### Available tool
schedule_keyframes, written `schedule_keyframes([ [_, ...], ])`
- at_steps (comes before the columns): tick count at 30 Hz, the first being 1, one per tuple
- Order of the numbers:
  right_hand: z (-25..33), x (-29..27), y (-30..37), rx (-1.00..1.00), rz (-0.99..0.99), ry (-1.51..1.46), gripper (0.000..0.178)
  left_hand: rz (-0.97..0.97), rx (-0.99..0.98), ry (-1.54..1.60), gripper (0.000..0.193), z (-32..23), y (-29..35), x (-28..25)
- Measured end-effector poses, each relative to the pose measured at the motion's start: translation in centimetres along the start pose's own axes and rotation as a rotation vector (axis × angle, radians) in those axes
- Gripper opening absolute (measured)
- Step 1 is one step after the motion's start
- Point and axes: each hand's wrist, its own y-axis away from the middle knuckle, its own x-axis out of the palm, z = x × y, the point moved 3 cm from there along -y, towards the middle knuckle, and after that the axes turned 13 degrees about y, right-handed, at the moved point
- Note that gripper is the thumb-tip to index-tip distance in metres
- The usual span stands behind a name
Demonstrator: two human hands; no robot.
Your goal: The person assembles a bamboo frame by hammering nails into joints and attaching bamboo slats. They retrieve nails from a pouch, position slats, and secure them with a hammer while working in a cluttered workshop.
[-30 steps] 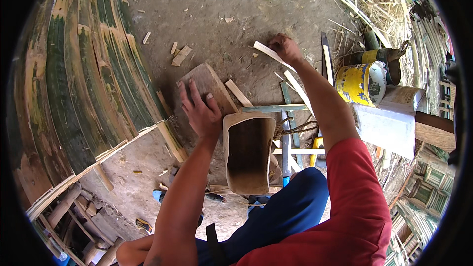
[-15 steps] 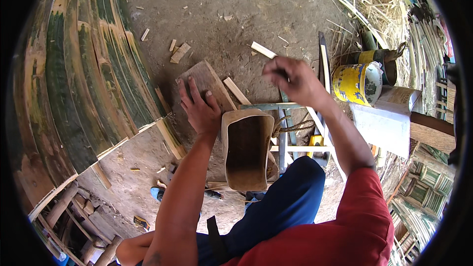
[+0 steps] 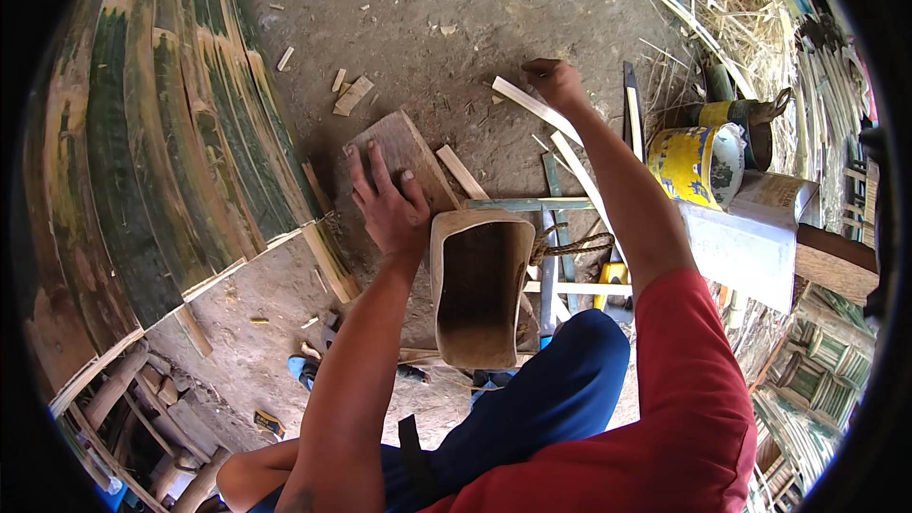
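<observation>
The right grip (image 3: 551, 83), a bare hand reached out over the dirt floor, has its fingers curled in; whether anything is clasped inside cannot be told. Just beside it, to the left and toward the body, a narrow, pale, flat strip of split bamboo or wood (image 3: 530, 106) lies on the floor. Its long axis slants from beyond the grip's left side back toward the right wrist, and this hand is clearly the nearer one. Whether hand and strip touch is unclear.

Farther left and closer to the body, the left grip (image 3: 389, 204) rests with fingers spread apart, palm down, on a weathered brown rectangular wooden block (image 3: 415, 145). The block's long axis also runs from far left to near right, its near end by a tan box-shaped container with rounded corners (image 3: 483, 218), just to the near right of the left grip. Outward to that grip's left stands a broad panel of green-and-tan split bamboo (image 3: 171, 133); right of the right grip sits a scuffed yellow bucket (image 3: 679, 166).
</observation>
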Motion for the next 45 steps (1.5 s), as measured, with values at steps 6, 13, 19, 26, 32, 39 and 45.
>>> schedule_keyframes([
  [6, -0.3, 2.4, 0.0, -0.134, -0.043, 0.287, 0.022, 0.05, -0.081, 0.038, 0.06, 0.1, 0.2, 0.0],
  [13, 6.1, 2.3, 3.5, -0.463, 0.216, 0.206, 0.037, 0.027, -0.036, 0.031, 0.061, 0.0, 0.0, -0.2],
  [19, 6.4, 4.3, 4.1, -0.594, 0.26, 0.5, 0.048, 0.038, -0.055, 0.022, 0.061, 0.1, 0.1, -0.1],
  [26, 5.7, 4.8, 3.0, -0.625, 0.262, 0.427, 0.041, 0.017, -0.026, 0.03, 0.06, 0.0, 0.1, -0.2],
  [32, 5.7, 4.8, 3.4, -0.779, 0.252, 0.409, 0.028, 0.008, -0.01, 0.024, 0.061, 0.0, 0.0, -0.1],
  [39, 5.8, 4.9, 4.3, -0.979, 0.186, 0.755, 0.035, 0.025, -0.022, 0.01, 0.062, 0.1, 0.0, -0.2],
  [45, 5.4, 5.4, 4.4, -0.902, 0.267, 0.769, 0.029, 0.018, -0.011, 0.007, 0.061, 0.0, 0.0, -0.2],
])
